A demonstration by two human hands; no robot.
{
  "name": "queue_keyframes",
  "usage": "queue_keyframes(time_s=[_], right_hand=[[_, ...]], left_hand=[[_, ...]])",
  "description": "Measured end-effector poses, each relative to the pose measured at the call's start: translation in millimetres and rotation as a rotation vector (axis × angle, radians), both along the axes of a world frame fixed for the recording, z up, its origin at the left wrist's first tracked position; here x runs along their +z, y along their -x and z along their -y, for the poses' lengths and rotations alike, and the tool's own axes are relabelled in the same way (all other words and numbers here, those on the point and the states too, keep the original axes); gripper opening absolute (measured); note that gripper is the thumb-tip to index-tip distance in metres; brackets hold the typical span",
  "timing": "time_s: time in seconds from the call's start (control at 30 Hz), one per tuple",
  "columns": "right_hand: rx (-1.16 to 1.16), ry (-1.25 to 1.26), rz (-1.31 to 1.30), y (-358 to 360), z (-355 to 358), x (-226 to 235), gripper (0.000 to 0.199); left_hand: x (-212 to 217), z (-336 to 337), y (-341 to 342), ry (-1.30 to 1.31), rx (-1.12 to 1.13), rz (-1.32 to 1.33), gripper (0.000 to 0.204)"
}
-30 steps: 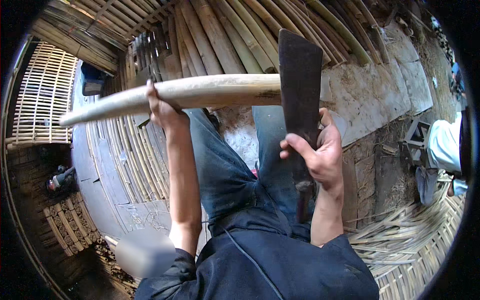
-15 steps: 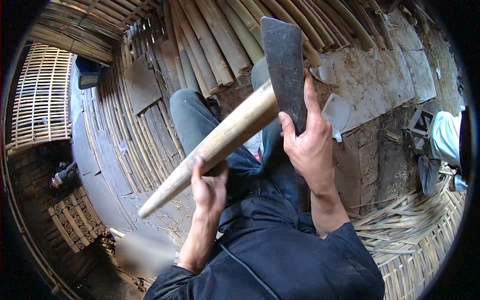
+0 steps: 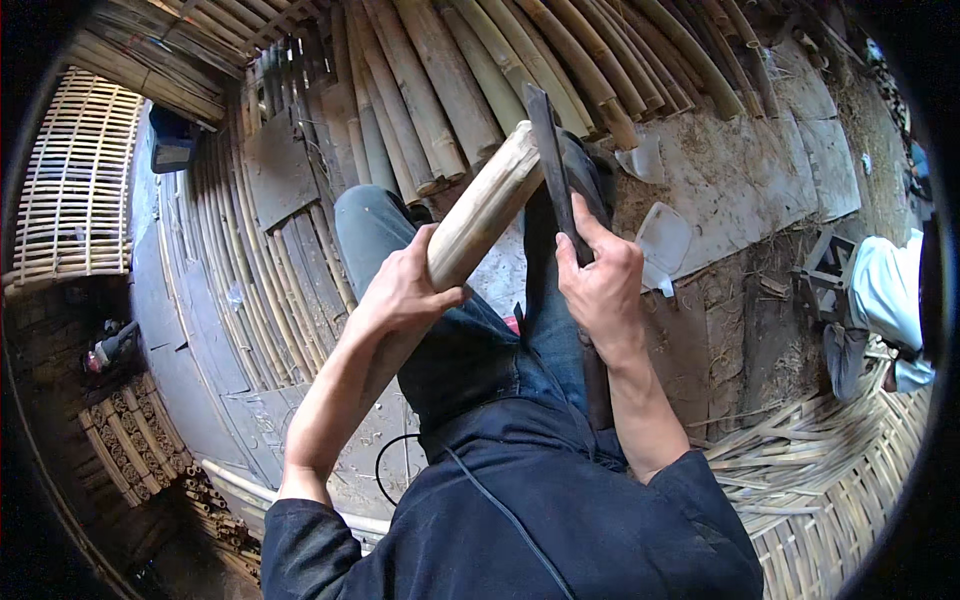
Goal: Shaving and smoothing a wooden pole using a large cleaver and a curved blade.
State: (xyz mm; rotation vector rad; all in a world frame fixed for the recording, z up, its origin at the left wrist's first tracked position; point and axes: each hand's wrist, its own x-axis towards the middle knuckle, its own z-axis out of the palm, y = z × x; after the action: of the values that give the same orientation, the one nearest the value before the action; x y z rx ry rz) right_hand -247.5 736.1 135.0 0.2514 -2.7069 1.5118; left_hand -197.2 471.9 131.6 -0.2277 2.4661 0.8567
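My left hand (image 3: 405, 285) is wrapped round a pale wooden pole (image 3: 490, 205), whose upper end slants up and away over my lap. Its lower part runs back under my left forearm and is mostly hidden. My right hand (image 3: 603, 270) grips a dark, broad-bladed knife (image 3: 548, 150), with the thumb and forefinger along the blade. I see the blade nearly edge-on, close against the pole's upper end; whether it touches I cannot tell. A long dark handle (image 3: 597, 385) runs back beneath my right wrist.
Bamboo poles (image 3: 440, 80) lie in rows ahead. A pale plastic piece (image 3: 663, 238) lies right of my knees. Woven bamboo matting (image 3: 850, 500) spreads at lower right, near another person's pale-clothed leg (image 3: 885, 290). Bundled short sticks (image 3: 135, 440) are stacked at left.
My left hand has moved up and regripped the pole from above. The pole's lower end has swung back under my forearm. The knife has turned from broadside to edge-on and lowered.
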Motion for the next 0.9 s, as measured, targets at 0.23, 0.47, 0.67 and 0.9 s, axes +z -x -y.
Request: queue_keyframes(time_s=[0.23, 0.47, 0.67, 0.9], right_hand=[[0.132, 0.143, -0.254, -3, 4, 33, 0.054], [0.335, 0.109, -0.272, -16, 44, -4, 0.062], [0.371, 0.012, -0.18, -16, 56, -30, 0.059], [0.342, 0.064, -0.13, -13, 50, -12, 0.07]], left_hand=[[-6, 16, -15, -0.394, 0.014, 0.098, 0.096], [3, 24, -42, -0.138, -0.024, -0.032, 0.087], [13, 22, -41, -0.002, -0.017, 0.112, 0.089], [20, 18, -57, 0.103, -0.071, -0.013, 0.1]])
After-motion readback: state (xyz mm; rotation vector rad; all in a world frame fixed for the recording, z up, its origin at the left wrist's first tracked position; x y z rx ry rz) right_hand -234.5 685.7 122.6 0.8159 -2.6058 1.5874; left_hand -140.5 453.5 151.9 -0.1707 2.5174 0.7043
